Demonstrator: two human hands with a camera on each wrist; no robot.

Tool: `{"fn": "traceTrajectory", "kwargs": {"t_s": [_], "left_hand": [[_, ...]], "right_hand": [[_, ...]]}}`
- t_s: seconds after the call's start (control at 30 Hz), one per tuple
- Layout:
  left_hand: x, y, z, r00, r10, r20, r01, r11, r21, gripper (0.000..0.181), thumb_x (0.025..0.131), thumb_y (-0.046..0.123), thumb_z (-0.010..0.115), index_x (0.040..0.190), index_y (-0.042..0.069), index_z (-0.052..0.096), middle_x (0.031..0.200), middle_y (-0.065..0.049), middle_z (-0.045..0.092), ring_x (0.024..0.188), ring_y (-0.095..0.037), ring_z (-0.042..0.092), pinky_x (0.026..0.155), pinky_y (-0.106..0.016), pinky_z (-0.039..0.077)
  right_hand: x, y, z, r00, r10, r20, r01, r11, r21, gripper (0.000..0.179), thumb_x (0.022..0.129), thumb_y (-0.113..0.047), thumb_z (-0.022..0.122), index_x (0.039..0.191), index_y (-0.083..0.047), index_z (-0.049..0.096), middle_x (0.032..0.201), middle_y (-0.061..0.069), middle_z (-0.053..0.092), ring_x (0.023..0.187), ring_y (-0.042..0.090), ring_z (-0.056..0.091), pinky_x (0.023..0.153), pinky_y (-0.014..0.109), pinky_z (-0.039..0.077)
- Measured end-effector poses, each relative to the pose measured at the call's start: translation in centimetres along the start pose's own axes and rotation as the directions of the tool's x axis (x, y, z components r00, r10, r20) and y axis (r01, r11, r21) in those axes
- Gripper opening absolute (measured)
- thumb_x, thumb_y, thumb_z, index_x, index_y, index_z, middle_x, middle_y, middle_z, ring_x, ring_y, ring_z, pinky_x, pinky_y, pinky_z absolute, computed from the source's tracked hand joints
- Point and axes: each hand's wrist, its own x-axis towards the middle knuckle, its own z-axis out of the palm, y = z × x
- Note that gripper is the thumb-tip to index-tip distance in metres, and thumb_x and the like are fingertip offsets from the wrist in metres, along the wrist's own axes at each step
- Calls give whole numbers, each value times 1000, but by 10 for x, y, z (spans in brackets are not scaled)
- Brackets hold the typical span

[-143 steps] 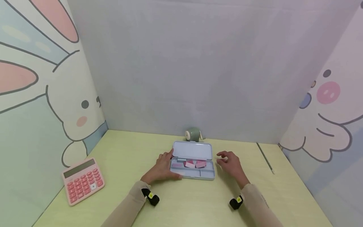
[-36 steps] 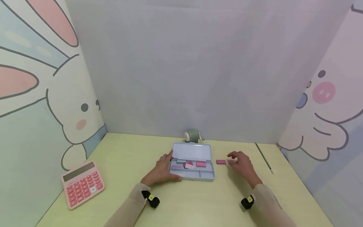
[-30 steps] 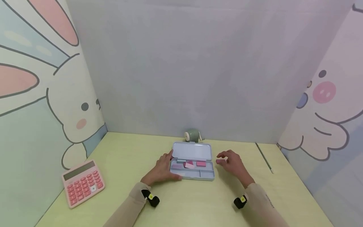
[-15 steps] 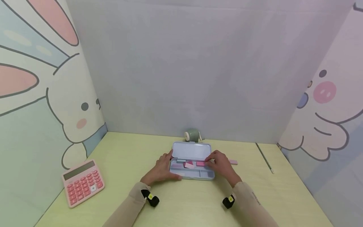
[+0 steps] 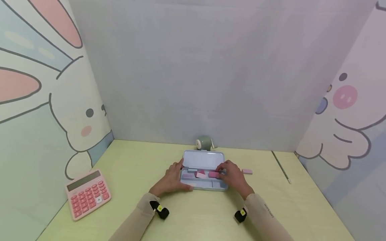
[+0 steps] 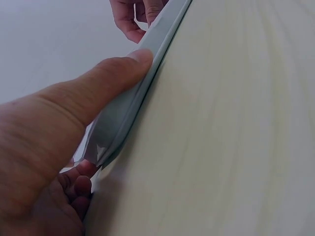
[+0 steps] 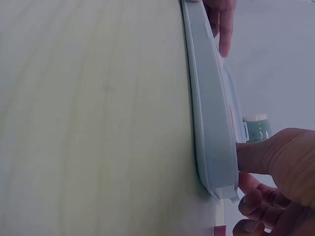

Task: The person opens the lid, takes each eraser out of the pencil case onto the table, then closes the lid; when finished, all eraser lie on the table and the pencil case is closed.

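A pale blue pencil case [image 5: 196, 183] lies with its lid [image 5: 203, 160] folded back. Several small pink, lilac and blue blocks, which look like erasers [image 5: 201, 175], sit in its rear compartment. My left hand [image 5: 171, 179] grips the case's left end, thumb [image 6: 118, 73] along the front wall and fingers round the side. My right hand [image 5: 234, 175] reaches into the right end of the rear compartment, thumb and fingers closed together on a dark pink eraser, mostly hidden by the fingers. In the right wrist view its thumb [image 7: 253, 156] dips over the case rim.
A light pink eraser [image 5: 247, 171] lies on the table just right of the case. A green tape dispenser [image 5: 205, 143] stands behind the lid. A pink calculator [image 5: 88, 194] sits at the left, and a dark green pencil [image 5: 281, 167] lies at the right.
My right hand has picked up a dark pink eraser from the table and carried it left into the case. The light pink eraser stays on the table. My left hand keeps its place.
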Motion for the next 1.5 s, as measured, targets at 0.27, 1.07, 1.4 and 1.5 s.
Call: {"fn": "traceTrajectory", "kwargs": {"t_s": [0.27, 1.07, 1.4, 1.5], "left_hand": [[0, 0, 0, 1000, 3, 8, -3, 1000, 3, 140, 69, 60, 96, 174, 13, 16, 158, -17, 46, 141, -38, 45, 120, -64, 39], [3, -3, 1, 1000, 19, 0, -19, 1000, 14, 141, 68, 62, 96, 174, 13, 16, 152, -14, 49, 136, -36, 48, 117, -63, 42], [3, -3, 0, 999, 32, 1, -32, 999, 28, 142, 67, 60, 97, 173, 10, 17, 150, -15, 50, 133, -36, 49, 115, -61, 43], [3, -3, 0, 999, 35, 4, -35, 999, 29, 142, 67, 59, 97, 173, 10, 17, 148, -14, 51, 132, -35, 49, 115, -60, 42]], "right_hand": [[-1, 1, 0, 1000, -4, 0, 4, 1000, -16, 7, 89, -14, 88, 95, -16, 84, 112, 7, 68, 99, 22, 62, 92, 46, 57], [-15, 42, -29, 996, 62, -61, -51, 983, 174, 16, 90, -10, 86, 88, -11, 70, 95, 6, 77, 82, 18, 60, 69, 23, 50], [-26, 61, -37, 996, 56, -68, -48, 993, 107, 17, 91, -4, 81, 85, -13, 67, 90, 5, 67, 77, 17, 52, 64, 25, 39], [-28, 64, -38, 997, 56, -50, -51, 994, 95, 17, 90, -2, 80, 85, -12, 68, 89, 6, 67, 77, 17, 52, 64, 25, 39]]}}
